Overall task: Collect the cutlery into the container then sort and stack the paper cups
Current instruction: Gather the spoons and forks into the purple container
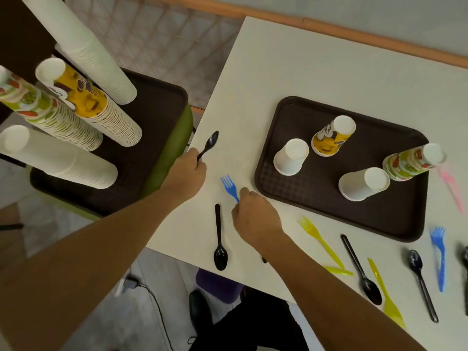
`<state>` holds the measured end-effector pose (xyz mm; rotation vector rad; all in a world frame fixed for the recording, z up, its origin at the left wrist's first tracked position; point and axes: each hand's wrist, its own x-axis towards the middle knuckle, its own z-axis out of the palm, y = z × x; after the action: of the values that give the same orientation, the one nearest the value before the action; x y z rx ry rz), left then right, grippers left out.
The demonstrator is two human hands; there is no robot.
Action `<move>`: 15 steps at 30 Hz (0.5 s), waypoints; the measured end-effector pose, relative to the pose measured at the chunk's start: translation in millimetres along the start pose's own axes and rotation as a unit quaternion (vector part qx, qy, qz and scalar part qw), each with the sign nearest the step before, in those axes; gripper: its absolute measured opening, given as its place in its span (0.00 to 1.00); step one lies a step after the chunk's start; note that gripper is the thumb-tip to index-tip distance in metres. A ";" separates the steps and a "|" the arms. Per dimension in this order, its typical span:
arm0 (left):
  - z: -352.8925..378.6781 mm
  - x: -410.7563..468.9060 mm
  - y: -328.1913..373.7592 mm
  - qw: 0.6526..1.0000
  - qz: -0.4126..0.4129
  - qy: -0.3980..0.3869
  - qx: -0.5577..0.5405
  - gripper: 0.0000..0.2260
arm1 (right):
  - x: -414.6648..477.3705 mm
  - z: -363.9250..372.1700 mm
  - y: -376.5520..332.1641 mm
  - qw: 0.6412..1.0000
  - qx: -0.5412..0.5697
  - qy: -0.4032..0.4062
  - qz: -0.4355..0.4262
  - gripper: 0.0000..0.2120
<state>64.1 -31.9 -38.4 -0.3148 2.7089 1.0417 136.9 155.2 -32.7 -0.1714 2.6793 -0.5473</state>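
Observation:
My left hand [188, 171] grips a black spoon [210, 143] by its handle near the table's left edge. Just right of it, my right hand [255, 214] is closed on the handle of a blue fork [229, 184] lying on the white table [316, 72]. Another black spoon [219, 239] lies between my arms. More cutlery is spread along the front edge: a yellow fork [316, 236], a black spoon [359, 269], a yellow fork [385, 292], a black spoon [421, 282], a blue fork [440, 254], a pink fork [452, 188]. No container for cutlery is visible.
A brown tray [304, 198] on the table holds several upside-down paper cups, white and printed [331, 138]. To the left, a second brown tray [152, 110] on a green seat carries tall cup stacks [83, 51]. A cable and shoes are on the floor below.

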 end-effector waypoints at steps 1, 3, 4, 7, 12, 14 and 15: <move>-2.9 -9.8 -7.4 0.999 0.022 -0.024 -0.011 0.10 | -8.0 0.8 5.2 1.000 0.012 0.005 0.011 0.06; -7.9 -30.5 -21.4 0.993 0.081 -0.084 0.012 0.12 | -24.9 5.2 17.3 0.999 0.036 0.008 0.037 0.06; -9.2 -40.9 -27.1 0.986 0.117 -0.114 0.034 0.13 | -33.5 8.5 24.0 0.998 0.046 0.011 0.050 0.07; -4.4 -65.1 -39.3 0.956 0.204 -0.200 0.062 0.11 | -56.8 21.0 39.6 0.993 0.063 0.021 0.097 0.12; 7.0 -76.8 -51.7 0.909 0.286 -0.260 0.159 0.21 | -74.6 43.0 41.8 0.978 0.121 0.069 0.152 0.10; 6.7 -77.3 -55.7 0.895 0.323 -0.252 0.175 0.17 | -74.8 50.3 40.3 0.980 0.100 0.067 0.161 0.15; 6.1 -77.7 -56.8 0.888 0.340 -0.250 0.181 0.15 | -74.2 53.1 39.4 0.980 0.085 0.066 0.167 0.15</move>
<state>154.6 -59.7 -56.7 0.9014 2.4561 0.5852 224.6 187.1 -66.7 0.3699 2.6874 -0.6931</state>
